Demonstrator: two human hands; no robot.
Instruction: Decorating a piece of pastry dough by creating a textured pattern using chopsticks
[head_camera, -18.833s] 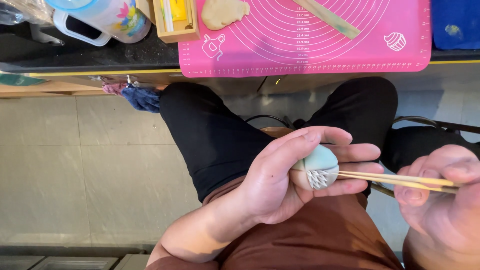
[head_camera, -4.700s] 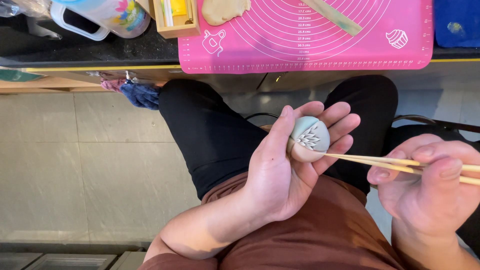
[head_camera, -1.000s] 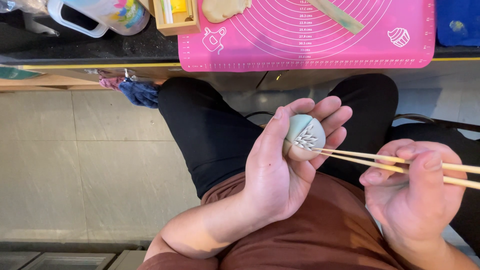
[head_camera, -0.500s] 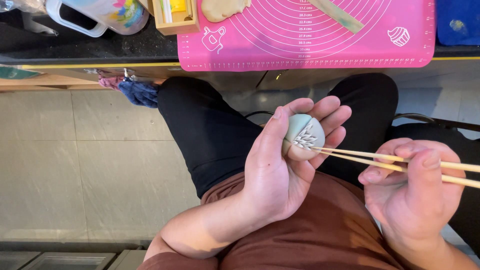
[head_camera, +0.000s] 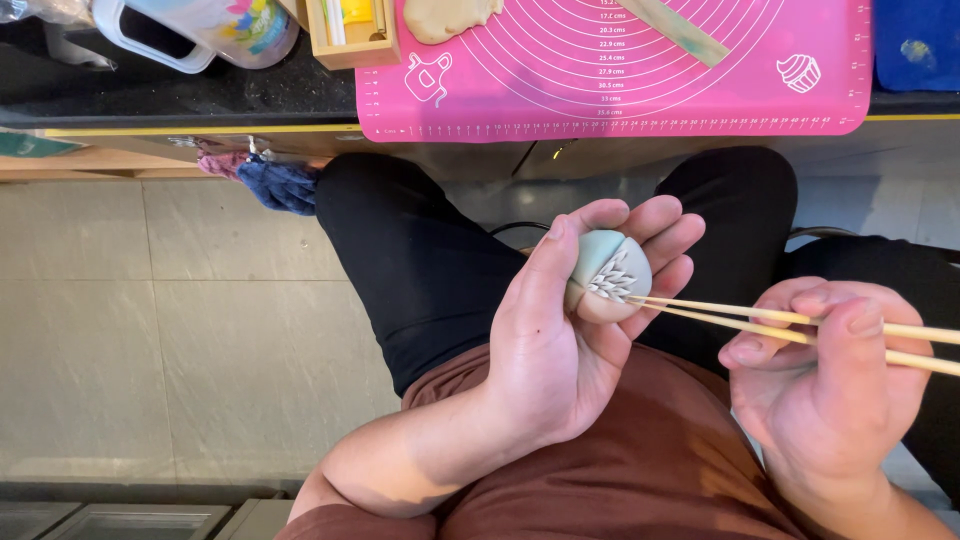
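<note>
Change since earlier: compared with the oldest picture, the left hand (head_camera: 555, 345) now holds the dough ball (head_camera: 607, 278) higher, turned more toward the camera, and the pinched marks make a larger patch; against the picture half a second ago almost nothing differs.
Right hand: the right hand (head_camera: 835, 385) is closed around a pair of wooden chopsticks (head_camera: 800, 325), thumb on top, fingers curled under. The sticks run across to the ball.
Chopstick tips: they converge and touch the ball at the lower edge of the marked patch.
Left hand: half open like a cup, thumb on the near side of the ball, four fingers behind it. It supports the ball and does not squeeze it.
Where the ball is: in the left palm, above the lap, between the knees in black trousers, well apart from the counter.
Progress: I judge the decoration is partly done. One fan of small pinched ridges is finished; the smooth area around it is still without marks.
Look of the ball: round, smooth, pale grey-green on the upper part and beige-pink below, with a seam between the colours. The ridges are short, pointed and whitish, like little leaves in rows.
Farther away: a pink silicone baking mat (head_camera: 600, 90) lies on the dark counter, with a flat beige dough piece (head_camera: 450, 17) on its top edge, a small wooden box (head_camera: 352, 35) and a colourful mug (head_camera: 215, 28) to the left.
</note>
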